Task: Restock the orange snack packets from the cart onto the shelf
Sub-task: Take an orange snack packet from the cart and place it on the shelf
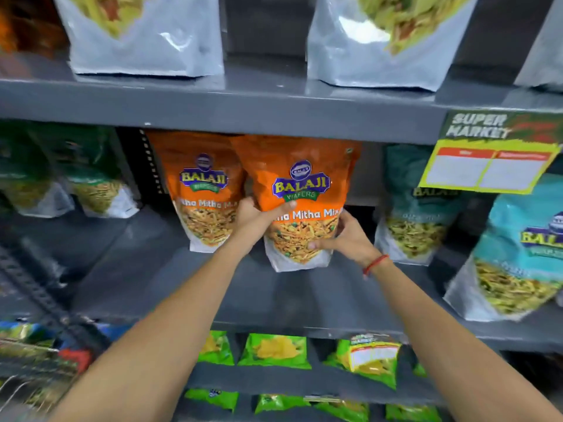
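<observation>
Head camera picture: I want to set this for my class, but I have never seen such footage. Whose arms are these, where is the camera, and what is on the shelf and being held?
There is no machine here. A person wears a wide-angle camera on the head, looking forward and down, so both bare arms reach in from the bottom edge. The left hand and right hand together grip one orange snack packet, setting it upright on a grey shelf. A second orange packet already stands just to its left. Teal packets stand to the right, green ones on the shelf below. The wire cart shows at the lower left.
</observation>
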Demonstrator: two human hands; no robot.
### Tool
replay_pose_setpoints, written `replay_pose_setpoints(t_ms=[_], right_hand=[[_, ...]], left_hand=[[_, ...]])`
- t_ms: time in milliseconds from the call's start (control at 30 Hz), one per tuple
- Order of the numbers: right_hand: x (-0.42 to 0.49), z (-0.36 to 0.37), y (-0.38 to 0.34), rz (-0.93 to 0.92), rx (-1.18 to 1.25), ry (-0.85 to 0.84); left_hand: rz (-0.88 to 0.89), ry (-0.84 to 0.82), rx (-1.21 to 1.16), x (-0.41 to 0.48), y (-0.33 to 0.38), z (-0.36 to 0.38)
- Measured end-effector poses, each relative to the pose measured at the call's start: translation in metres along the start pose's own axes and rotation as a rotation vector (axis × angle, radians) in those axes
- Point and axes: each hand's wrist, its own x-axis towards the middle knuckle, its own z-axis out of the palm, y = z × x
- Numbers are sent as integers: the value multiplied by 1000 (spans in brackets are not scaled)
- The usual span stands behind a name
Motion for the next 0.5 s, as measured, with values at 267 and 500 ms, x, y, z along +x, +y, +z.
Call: replay_pose_setpoints(t_ms=[267,500], right_hand=[[9,-10,37,58,46,-12],[29,-13,37,70,4,-29]], left_hand=[[-187,-288,114,-9,-81,-4],[-112,-206,180,4,-89,5]])
